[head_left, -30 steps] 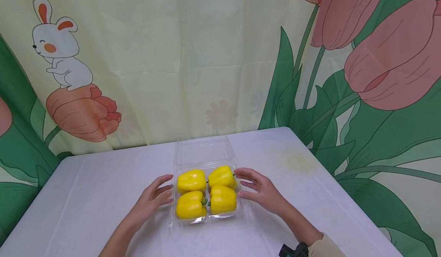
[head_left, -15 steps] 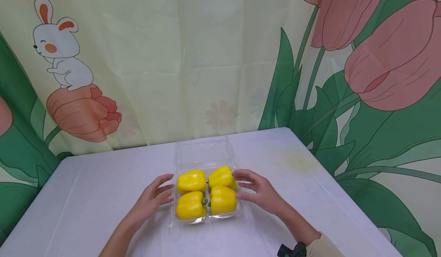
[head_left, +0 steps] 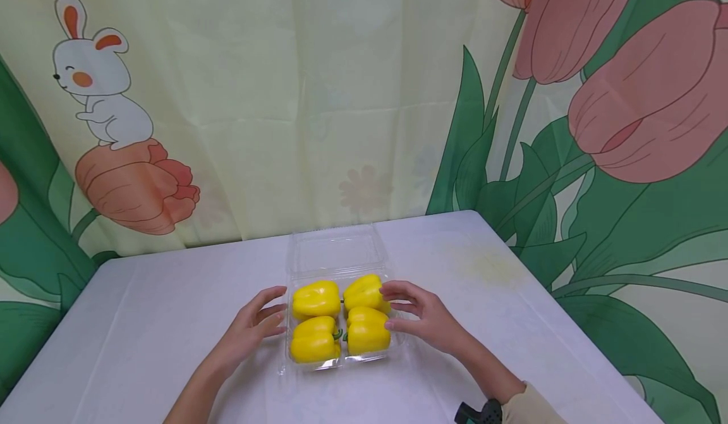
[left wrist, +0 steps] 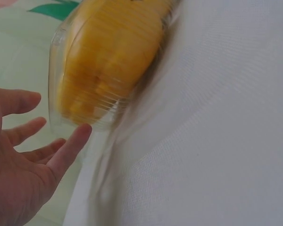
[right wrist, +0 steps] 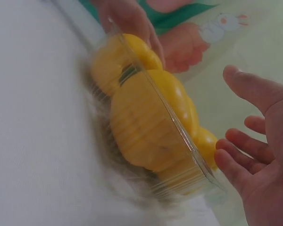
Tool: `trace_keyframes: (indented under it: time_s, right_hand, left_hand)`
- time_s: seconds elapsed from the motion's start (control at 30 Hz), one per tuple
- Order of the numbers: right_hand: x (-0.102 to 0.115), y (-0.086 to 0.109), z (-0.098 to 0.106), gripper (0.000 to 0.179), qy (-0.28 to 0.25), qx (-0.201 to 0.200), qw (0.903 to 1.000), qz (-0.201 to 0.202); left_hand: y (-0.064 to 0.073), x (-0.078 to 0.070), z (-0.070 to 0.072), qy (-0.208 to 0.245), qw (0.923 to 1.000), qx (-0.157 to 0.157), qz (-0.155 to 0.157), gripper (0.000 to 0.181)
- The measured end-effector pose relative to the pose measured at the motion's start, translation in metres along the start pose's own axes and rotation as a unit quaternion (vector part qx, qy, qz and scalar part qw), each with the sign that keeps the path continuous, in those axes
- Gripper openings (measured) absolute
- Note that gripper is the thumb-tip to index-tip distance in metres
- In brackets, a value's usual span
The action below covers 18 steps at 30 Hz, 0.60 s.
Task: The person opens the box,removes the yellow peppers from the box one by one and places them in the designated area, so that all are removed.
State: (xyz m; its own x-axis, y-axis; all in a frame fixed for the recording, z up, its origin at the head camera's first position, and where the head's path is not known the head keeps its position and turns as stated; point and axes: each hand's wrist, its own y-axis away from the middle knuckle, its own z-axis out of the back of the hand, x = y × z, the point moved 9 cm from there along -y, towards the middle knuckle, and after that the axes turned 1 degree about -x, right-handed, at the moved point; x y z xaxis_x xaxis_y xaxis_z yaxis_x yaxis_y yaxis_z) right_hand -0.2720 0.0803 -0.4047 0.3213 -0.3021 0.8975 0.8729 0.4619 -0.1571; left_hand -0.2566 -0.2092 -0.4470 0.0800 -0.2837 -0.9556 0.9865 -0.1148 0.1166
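Observation:
Several yellow bell peppers [head_left: 368, 332] lie in a clear plastic clamshell box [head_left: 370, 356] on the table, and its hinged lid [head_left: 338, 251] is folded back toward the wall. My left hand [head_left: 250, 329] is held beside the box's left side, fingers loosely bent with nothing in them. In the left wrist view its fingertips [left wrist: 82, 132] come close to the ribbed plastic wall; contact is unclear. Over the right rim, my right hand [head_left: 425, 318] has its fingers and thumb spread by the two right-hand peppers. The right wrist view shows fingertips [right wrist: 222, 153] near the rim, gripping nothing.
A white cloth covers the table [head_left: 170, 310]. Behind it hangs a curtain [head_left: 347, 95] printed with a rabbit and tulips. A dark device [head_left: 479, 412] sits by the right sleeve [head_left: 531, 405] at the lower edge.
My right hand has shifted slightly left, so its fingertips now overlap the right-hand peppers in the head view. The left hand, the box and the peppers stay where they were.

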Motion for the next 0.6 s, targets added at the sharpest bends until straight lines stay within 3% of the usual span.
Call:
trace_keyframes:
  time_s: [0.43,0.6]
  right_hand:
    - [-0.0005,-0.0014,-0.0049,0.054,0.008,0.012,0.9999,0.001]
    - [-0.0011,-0.0014,-0.0073,0.053,0.007,0.014,0.9999,-0.006]
  left_hand:
    - [-0.0007,-0.0025,-0.0017,0.014,0.9996,0.016,-0.02,0.054]
    - [-0.0012,-0.0023,-0.0026,0.016,0.9996,0.017,-0.013,0.054]
